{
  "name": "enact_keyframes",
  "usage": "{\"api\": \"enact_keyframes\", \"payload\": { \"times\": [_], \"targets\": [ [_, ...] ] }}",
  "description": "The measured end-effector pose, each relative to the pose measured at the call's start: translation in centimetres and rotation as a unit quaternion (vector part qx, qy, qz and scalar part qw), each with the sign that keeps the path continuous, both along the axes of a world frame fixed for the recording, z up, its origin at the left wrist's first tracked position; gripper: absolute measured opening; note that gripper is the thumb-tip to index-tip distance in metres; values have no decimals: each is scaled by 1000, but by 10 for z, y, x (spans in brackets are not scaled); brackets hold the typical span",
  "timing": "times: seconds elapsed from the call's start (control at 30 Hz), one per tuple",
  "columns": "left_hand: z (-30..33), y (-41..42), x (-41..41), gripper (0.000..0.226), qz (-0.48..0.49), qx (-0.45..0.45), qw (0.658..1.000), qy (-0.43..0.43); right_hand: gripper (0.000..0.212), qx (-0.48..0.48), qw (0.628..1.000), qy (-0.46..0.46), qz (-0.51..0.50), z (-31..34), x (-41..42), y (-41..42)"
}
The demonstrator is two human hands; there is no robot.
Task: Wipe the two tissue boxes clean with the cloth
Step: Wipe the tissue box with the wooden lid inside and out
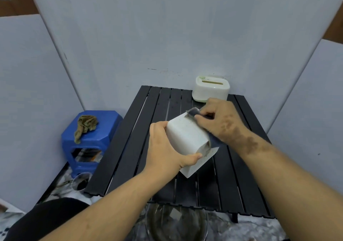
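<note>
A white tissue box [187, 138] is held tilted above the black slatted table [130, 138]. My left hand [167, 148] grips its left side, thumb under its near end. My right hand [220, 120] pinches a dark grey cloth [193, 113] against the box's far top edge; more of the cloth hangs at the box's right side under my wrist. A white sheet or flap sticks out below the box. A second tissue box [210, 88], white with a pale green base and a slot on top, stands at the table's far right corner.
A blue plastic stool [92, 140] stands left of the table with a crumpled olive rag [85, 125] on it. A clear glass bowl [176, 222] with murky contents sits on the floor below the table's near edge. A small clear container [80, 182] stands by the stool. Grey wall panels surround the table.
</note>
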State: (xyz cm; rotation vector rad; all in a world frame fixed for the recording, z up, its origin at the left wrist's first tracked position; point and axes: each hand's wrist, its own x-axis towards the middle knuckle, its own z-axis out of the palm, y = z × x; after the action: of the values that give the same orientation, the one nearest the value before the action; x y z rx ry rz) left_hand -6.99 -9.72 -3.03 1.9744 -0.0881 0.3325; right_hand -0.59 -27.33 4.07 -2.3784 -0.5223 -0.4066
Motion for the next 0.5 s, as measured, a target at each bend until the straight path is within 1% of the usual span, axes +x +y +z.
{"api": "enact_keyframes", "payload": {
  "times": [0.07, 0.1, 0.17, 0.23, 0.27, 0.37, 0.4, 0.5],
  "targets": [
    [0, -1, 0, 98, -6, -11, 1000, -1, 12, -3, 998, 3, 65, -5, -14, 13],
    [1, -1, 0, 98, -7, -13, 1000, -2, 12, 5, 997, 12, 80, -4, -14, 12],
    [1, -2, -1, 99, -3, -5, 1000, 0, 12, 25, 999, 19, 42, -1, 1, -1],
    [2, -2, -2, 100, 3, -2, 1000, 0, 13, 20, 1000, 11, 2, 1, 5, -3],
    [2, -2, -1, 99, 2, -3, 1000, -1, 13, 18, 1000, 9, 11, 1, 0, 4],
    [3, -2, -1, 93, -6, -11, 1000, -5, 11, 21, 995, 10, 102, -5, -16, 16],
    [3, -2, -1, 93, -6, -10, 1000, -4, 9, 27, 995, 15, 97, -4, -11, 12],
    [1, -1, 0, 96, 1, 1, 1000, 0, 10, 28, 999, 9, 25, 0, 4, 2]
  ]
}}
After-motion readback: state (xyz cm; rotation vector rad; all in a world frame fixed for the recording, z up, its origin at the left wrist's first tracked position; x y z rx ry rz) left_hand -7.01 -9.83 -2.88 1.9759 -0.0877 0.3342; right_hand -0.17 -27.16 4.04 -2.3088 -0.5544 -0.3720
